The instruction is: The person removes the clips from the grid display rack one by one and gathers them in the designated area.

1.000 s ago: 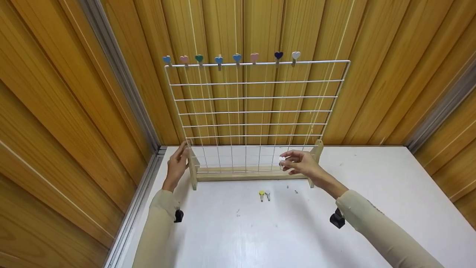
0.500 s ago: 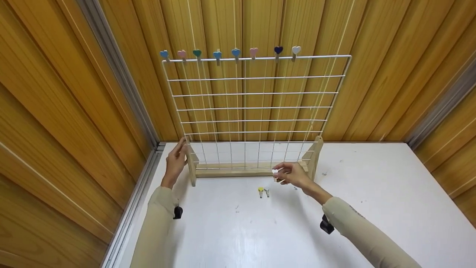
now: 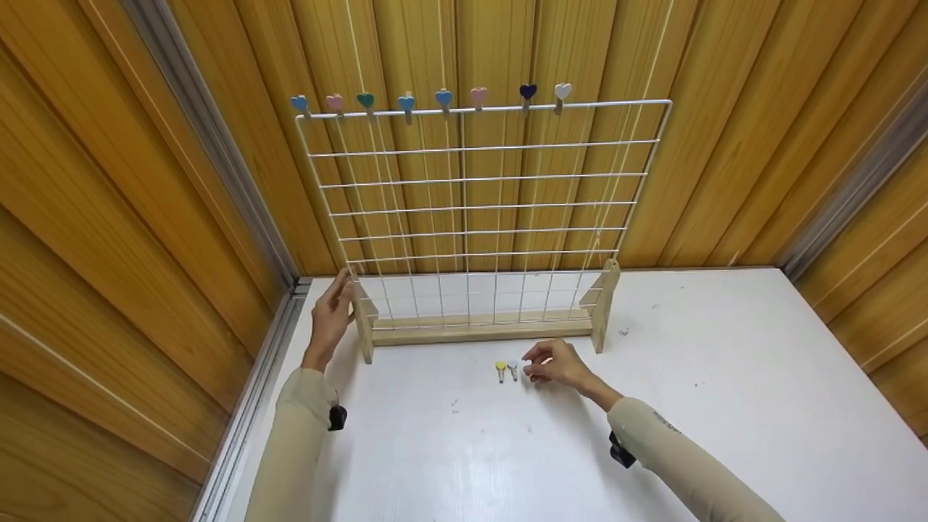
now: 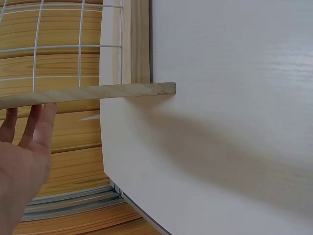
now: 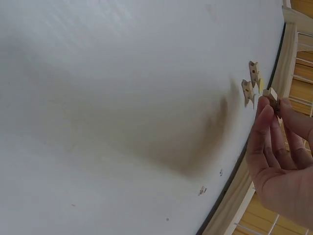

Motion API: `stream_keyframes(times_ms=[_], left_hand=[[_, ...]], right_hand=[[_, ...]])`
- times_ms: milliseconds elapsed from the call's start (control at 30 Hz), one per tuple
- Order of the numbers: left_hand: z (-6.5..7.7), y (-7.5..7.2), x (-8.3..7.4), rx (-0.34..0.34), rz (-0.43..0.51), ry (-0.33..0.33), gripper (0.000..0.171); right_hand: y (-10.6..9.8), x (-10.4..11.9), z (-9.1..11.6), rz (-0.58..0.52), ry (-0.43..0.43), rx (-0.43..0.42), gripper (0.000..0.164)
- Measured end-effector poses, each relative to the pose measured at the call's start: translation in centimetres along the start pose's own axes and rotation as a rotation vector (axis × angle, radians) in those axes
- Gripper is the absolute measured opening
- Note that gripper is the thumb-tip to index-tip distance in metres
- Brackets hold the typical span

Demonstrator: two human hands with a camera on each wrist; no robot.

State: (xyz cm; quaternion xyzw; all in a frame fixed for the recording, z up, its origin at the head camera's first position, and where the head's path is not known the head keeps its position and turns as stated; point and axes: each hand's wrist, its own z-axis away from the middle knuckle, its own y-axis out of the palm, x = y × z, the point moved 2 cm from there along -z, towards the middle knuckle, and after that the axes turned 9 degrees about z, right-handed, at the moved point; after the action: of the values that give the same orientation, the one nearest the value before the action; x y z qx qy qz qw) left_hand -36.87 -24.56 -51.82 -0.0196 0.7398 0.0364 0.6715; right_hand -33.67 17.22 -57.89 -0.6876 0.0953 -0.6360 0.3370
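My right hand (image 3: 554,364) pinches a small wooden clothespin (image 5: 272,97) between thumb and fingertips, low over the white table. Two more heart clothespins lie beside those fingers, a yellow-heart one (image 3: 500,371) and a white-heart one (image 3: 513,370). A white wire grid rack (image 3: 464,177) stands on a wooden base (image 3: 471,333). My left hand (image 3: 330,319) rests its fairly straight fingers against the rack's left wooden side piece (image 4: 122,91); its thumb is out of sight in the left wrist view.
Several heart clothespins sit along the rack's top wire, from a light blue one (image 3: 299,104) to a white one (image 3: 562,93). Wood-patterned panels (image 3: 725,145) rise behind the white table (image 3: 464,449). Small specks (image 3: 623,332) dot the tabletop.
My right hand has come down and toward the left with the white-heart clothespin, from in front of the grid to beside the two lying ones. My left hand stays at the rack's side.
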Motion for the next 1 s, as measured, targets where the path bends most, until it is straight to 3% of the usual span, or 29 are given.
stream_keyframes(times_ms=[167, 367, 633, 1000], left_hand=[[-0.1, 0.2, -0.2, -0.019, -0.013, -0.012, 0.054], [-0.2, 0.0, 0.0, -0.018, -0.023, 0.003, 0.054], [0.1, 0.1, -0.4, -0.009, -0.002, 0.024, 0.054], [-0.2, 0.0, -0.2, -0.038, -0.023, 0.021, 0.052]], right_hand=[[0.5, -1.1, -0.3, 0.141, 0.006, -0.081, 0.014], [1.2, -2.0, -0.4, 0.116, 0.060, -0.065, 0.014], [1.6, -2.3, -0.8, 0.200, 0.052, -0.091, 0.017], [2.1, -1.9, -1.4, 0.229, 0.076, -0.112, 0.019]])
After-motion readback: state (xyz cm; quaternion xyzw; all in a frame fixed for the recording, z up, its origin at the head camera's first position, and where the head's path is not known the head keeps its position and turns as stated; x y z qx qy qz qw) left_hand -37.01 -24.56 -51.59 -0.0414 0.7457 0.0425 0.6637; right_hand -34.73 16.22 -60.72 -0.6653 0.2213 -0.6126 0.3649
